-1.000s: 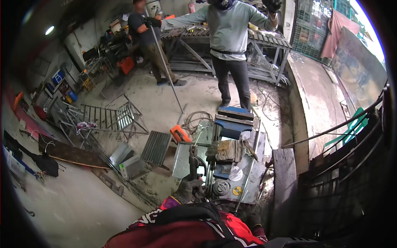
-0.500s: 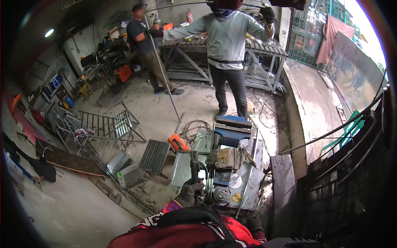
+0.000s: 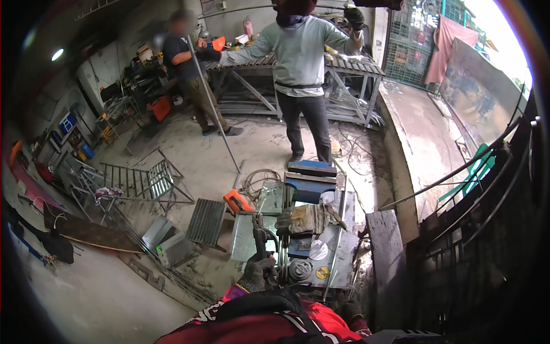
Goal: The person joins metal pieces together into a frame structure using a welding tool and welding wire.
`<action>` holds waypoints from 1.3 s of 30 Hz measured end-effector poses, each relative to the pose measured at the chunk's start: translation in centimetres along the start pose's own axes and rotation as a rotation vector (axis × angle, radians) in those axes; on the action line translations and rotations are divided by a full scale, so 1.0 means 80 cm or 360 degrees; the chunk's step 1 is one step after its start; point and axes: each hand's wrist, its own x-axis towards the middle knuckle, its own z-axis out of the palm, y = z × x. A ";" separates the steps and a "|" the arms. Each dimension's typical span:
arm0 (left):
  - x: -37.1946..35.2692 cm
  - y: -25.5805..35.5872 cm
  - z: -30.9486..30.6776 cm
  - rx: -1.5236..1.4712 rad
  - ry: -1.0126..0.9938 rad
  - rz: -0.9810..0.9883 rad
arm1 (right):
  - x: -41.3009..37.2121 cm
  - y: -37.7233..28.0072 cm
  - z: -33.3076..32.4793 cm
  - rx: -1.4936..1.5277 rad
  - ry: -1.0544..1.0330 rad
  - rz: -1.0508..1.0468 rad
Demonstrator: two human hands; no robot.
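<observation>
My left hand (image 3: 256, 274), in a dark grey knit glove, is closed around the lower end of a dark metal clamp (image 3: 260, 236) with a curved frame. The clamp stands at the left edge of a metal work surface (image 3: 342, 252). Close by on that surface lie a worn pale work glove (image 3: 303, 219), a round grey disc (image 3: 300, 269), a yellow-centred disc (image 3: 322, 272) and a white disc (image 3: 318, 250). My right hand (image 3: 352, 310), also gloved, is low beside my red jacket; its fingers are hidden in shadow.
Beyond the work surface is a blue metal vise-like block (image 3: 312, 182). A person in a grey shirt (image 3: 301, 54) grips a long upright bar (image 3: 215, 106); another person (image 3: 192, 74) stands behind. An orange tool case (image 3: 236, 202), a slatted metal stool (image 3: 206, 222) and a metal frame (image 3: 146, 180) are left.
The whole view has shifted slightly, so things appear a little further left and higher or lower. My left hand still grips the clamp. The person with the bar keeps the same stance.
</observation>
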 end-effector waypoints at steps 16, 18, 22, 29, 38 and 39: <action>-0.006 0.009 0.017 0.0122 -0.0029 0.0008 | -0.005 -0.065 -0.051 0.0309 -0.0097 0.0539; -0.005 0.009 0.019 0.0177 -0.0041 0.0051 | -0.008 -0.075 -0.061 0.0340 -0.0101 0.0595; 0.000 0.006 0.016 0.0176 -0.0083 0.0111 | -0.013 -0.085 -0.074 0.0393 -0.0129 0.0693; 0.014 -0.004 0.009 0.0193 -0.0019 0.0088 | -0.013 -0.075 -0.067 0.0404 -0.0120 0.0664; -0.001 0.007 0.027 0.0064 -0.0069 0.0151 | 0.001 -0.029 -0.040 -0.0044 -0.0085 0.0093; -0.003 0.009 0.032 0.0073 -0.0061 0.0205 | -0.004 -0.040 -0.051 -0.0155 -0.0111 -0.0085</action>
